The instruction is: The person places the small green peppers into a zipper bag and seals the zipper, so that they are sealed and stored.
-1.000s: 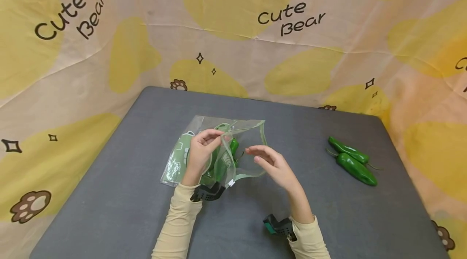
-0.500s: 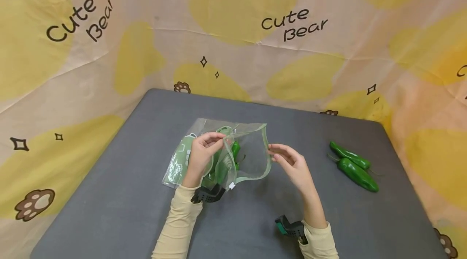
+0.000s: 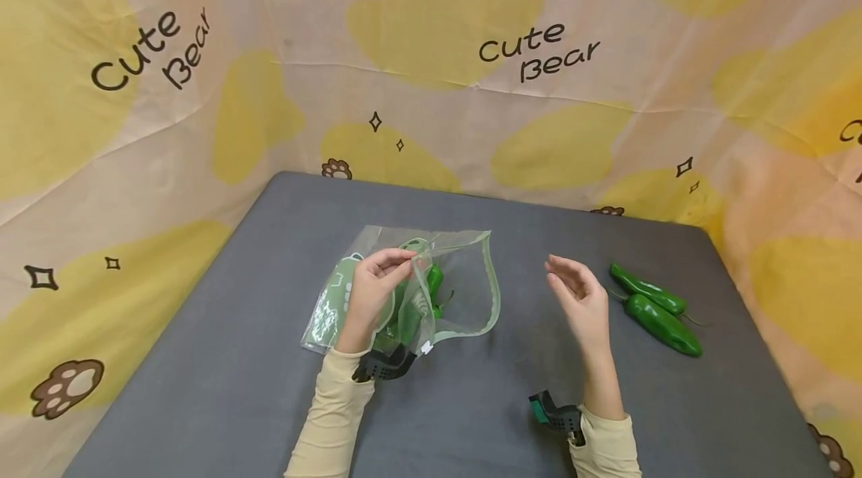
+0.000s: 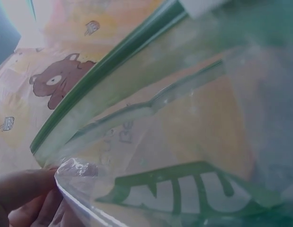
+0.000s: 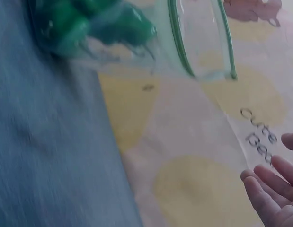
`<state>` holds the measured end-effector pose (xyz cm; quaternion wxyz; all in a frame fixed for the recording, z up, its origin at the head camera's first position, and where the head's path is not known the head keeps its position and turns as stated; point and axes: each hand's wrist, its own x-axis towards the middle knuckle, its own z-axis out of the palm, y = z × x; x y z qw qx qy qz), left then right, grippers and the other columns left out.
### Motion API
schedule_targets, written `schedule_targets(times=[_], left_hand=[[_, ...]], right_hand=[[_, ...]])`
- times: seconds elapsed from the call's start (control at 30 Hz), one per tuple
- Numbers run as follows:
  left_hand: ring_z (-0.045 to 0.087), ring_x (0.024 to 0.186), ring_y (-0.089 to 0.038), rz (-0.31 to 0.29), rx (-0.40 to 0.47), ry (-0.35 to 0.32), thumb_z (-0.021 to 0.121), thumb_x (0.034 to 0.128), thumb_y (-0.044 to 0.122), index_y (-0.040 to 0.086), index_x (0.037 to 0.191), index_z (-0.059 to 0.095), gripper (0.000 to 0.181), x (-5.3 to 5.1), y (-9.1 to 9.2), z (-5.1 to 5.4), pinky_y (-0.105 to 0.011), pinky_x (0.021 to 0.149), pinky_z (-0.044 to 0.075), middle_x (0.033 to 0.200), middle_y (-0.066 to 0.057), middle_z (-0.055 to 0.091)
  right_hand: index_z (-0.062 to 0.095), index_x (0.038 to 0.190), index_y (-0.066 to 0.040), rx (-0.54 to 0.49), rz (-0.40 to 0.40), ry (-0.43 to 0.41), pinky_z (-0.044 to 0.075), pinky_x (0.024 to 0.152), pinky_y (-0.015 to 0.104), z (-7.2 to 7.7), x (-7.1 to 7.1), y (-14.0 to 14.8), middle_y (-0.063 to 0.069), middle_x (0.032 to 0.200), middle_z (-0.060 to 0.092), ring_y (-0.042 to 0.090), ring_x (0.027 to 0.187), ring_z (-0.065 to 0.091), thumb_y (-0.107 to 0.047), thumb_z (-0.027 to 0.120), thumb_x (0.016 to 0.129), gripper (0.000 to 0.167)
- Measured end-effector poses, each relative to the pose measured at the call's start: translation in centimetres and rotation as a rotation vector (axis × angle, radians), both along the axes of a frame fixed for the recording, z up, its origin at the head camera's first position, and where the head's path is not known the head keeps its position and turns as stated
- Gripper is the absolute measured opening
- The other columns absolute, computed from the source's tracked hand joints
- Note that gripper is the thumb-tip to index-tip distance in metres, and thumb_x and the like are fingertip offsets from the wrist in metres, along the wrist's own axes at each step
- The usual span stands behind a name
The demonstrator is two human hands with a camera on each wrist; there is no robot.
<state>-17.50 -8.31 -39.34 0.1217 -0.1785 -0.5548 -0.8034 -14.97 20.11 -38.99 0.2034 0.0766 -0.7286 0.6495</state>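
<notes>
A clear zip bag [image 3: 330, 313] with green print and a green rim lies at the middle of the table, its mouth gaping toward the right. Thumb and fingers of my left hand [image 3: 372, 292] pinch the bag's upper edge, also seen in the left wrist view. Green peppers [image 3: 435, 280] are inside; the right wrist view shows several dark green shapes through the plastic. My right hand [image 3: 584, 306] is held in the air between the bag and two loose peppers, fingers loosely bent, holding nothing. The long pepper [image 3: 643, 287] and the thicker pepper [image 3: 663, 325] lie side by side.
The grey table [image 3: 471, 418] ends at a patterned cloth backdrop [image 3: 417, 14] at the back and sides. A white zip slider [image 3: 426, 348] sits at the near corner of the bag's mouth. Both wrists carry black camera mounts.
My right hand first touched the far-right rim of the bag's mouth, widening it, then came away rightward toward the loose peppers. My left hand has kept its pinch on the bag.
</notes>
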Motion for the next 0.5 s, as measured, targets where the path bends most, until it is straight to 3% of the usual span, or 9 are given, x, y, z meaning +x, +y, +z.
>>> schedule_targets(times=[0.17,0.23,0.33,0.5], left_hand=[[0.06,0.066,-0.01,-0.001,-0.011,-0.027,0.053,0.077,-0.021,-0.027,0.089,0.049,0.014,0.0,0.0,0.1,-0.019,0.061,0.051,0.079,-0.002,0.064],[0.06,0.065,-0.01,-0.003,-0.014,-0.018,0.054,0.0769,-0.019,-0.027,0.088,0.049,0.015,-0.1,0.0,0.0,-0.019,0.06,0.051,0.078,-0.002,0.064],[0.06,0.064,-0.01,-0.007,-0.008,0.016,0.057,0.0768,-0.013,-0.02,0.087,0.056,0.012,-0.2,-0.1,-0.3,-0.019,0.06,0.051,0.078,-0.003,0.064],[0.061,0.067,-0.013,-0.048,0.047,0.084,0.065,0.0775,-0.002,-0.003,0.087,0.066,0.01,-0.8,-0.2,-1.4,-0.019,0.059,0.051,0.08,-0.008,0.064]], right_hand=[[0.056,0.11,0.008,0.069,-0.146,0.045,0.047,0.079,0.017,-1.6,-0.5,2.7,0.022,0.108,0.057,0.015,0.095,0.058,0.004,0.062,0.081,0.03],[0.058,0.109,0.004,0.008,-0.157,0.099,0.046,0.079,0.016,-3.1,-1.1,4.6,0.018,0.108,0.059,0.015,0.096,0.058,0.003,0.066,0.078,0.032],[0.059,0.109,0.002,0.006,-0.222,0.131,0.045,0.082,0.017,-4.3,-1.4,6.9,0.015,0.11,0.059,0.017,0.1,0.056,0.001,0.068,0.077,0.033],[0.06,0.11,0.001,0.288,-0.468,0.049,0.046,0.085,0.033,-4.2,-0.5,8.8,0.014,0.11,0.058,0.027,0.103,0.053,-0.009,0.069,0.079,0.034]])
